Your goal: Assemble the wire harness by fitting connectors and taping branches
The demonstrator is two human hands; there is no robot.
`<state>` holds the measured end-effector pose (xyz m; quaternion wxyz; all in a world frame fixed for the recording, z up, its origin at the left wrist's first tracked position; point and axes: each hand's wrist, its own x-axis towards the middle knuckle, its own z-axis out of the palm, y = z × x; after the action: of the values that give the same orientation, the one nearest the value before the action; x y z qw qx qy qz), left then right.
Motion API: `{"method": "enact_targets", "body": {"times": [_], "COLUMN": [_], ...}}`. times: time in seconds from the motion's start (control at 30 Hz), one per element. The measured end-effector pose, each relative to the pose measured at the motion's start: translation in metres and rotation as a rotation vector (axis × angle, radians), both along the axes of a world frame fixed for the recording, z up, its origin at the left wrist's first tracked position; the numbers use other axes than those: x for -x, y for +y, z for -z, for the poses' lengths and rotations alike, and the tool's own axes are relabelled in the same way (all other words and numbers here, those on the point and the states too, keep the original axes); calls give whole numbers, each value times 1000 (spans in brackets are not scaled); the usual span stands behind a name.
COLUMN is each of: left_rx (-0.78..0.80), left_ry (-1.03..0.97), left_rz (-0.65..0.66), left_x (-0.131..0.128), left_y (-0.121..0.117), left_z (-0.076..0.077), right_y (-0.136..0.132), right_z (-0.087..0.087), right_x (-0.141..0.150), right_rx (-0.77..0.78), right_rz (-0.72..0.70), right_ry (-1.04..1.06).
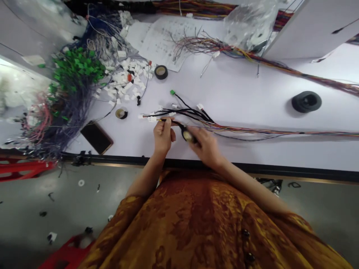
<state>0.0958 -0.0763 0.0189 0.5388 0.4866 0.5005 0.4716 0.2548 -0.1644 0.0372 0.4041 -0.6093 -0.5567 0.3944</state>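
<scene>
Nearest us lies a rust-and-ochre patterned cloth garment (193, 224). We find the left hand (164, 136) with its grip closed in a pinch on a black multi-wire harness (185, 112), which lies on the pale table (246, 89) directly ahead of the hands. The right hand (206, 147) has its grip curled around a black adhesive tape roll (186, 134), held against the wires. We caution that slack tape could trap a neighbouring lead, and uneven tension could snag the loose leads. Count: three tape rolls, one held and two on the table; one green connector (172, 92); roughly six white plastic connectors (153, 118) at the harness ends; one black rubber grommet (306, 101); one dark smartphone (97, 137).
</scene>
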Motion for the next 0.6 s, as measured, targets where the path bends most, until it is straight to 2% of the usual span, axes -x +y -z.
{"method": "enact_targets", "body": {"times": [0.07,0.1,0.17,0.23,0.3,0.37,0.43,0.47,0.53,0.6], "left_rx": [62,51,-83,-284,-389,-311,-139,-60,39,64], "left_ry": [-83,-88,-4,149,237,148,-25,-95,-138,-83], "left_rz": [44,80,168,296,367,293,143,112,186,314], "left_x": [-1,0,2,6,8,8,7,5,2,-2], "left_y": [1,-1,-9,-18,-26,-28,-25,-22,-15,-9], "left_z": [-5,-9,-16,-20,-19,-13,-4,0,5,7], "right_y": [-14,-13,3,30,55,69,70,67,60,54], "right_z": [4,3,-2,-10,-14,-12,-4,0,6,8], "right_x": [4,5,3,-2,-9,-16,-23,-26,-31,-32], "right_rx": [-73,-110,-140,-26,203,384,440,438,427,423], "right_rz": [-135,-132,15,156,157,129,163,186,219,231], "right_ry": [-198,-209,-99,92,333,595,793,845,869,854]}}
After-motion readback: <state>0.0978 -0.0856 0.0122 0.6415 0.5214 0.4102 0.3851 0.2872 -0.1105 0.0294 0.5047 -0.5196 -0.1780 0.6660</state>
